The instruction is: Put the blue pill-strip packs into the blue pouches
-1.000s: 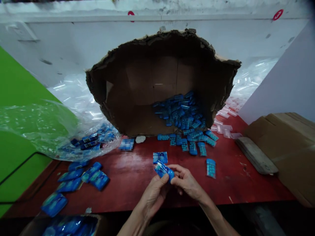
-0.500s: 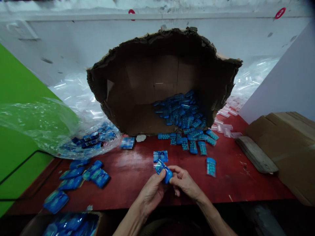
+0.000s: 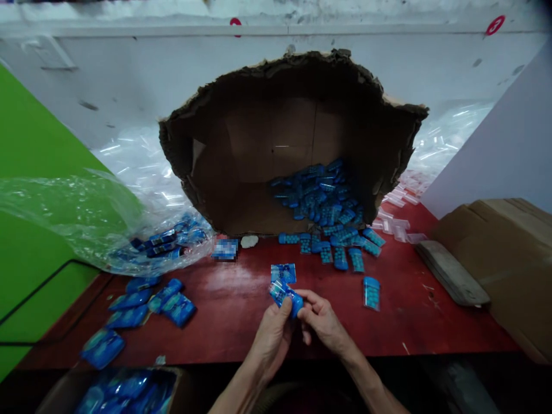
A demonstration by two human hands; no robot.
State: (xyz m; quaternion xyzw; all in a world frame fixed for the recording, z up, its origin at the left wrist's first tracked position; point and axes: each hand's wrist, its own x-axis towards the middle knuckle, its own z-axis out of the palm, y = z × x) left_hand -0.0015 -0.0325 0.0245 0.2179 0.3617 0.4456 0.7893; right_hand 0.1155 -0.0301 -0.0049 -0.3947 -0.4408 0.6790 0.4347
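Note:
A small blue packet with a clear part (image 3: 284, 294) is held between both hands near the table's front middle. My left hand (image 3: 276, 328) pinches it from the left, thumb on top. The fingers of my right hand (image 3: 321, 319) close on its right end. Just beyond it a flat blue printed card (image 3: 283, 273) lies on the red table (image 3: 241, 322). To the right, a clear case of blue-green balls (image 3: 371, 293) lies alone. More such cases (image 3: 340, 257) lie in front of the torn carton's opening.
A large torn carton (image 3: 241, 207) with a blue heap inside stands at the back. Blue packets (image 3: 178, 309) lie at left, beside plastic film (image 3: 129, 230). An open box (image 3: 175, 391) sits below the front left edge; a brown box (image 3: 509, 259) stands right.
The blue packet has turned slightly in my fingers and shows more of its printed side. Both hands keep their hold. The whole view has shifted a little.

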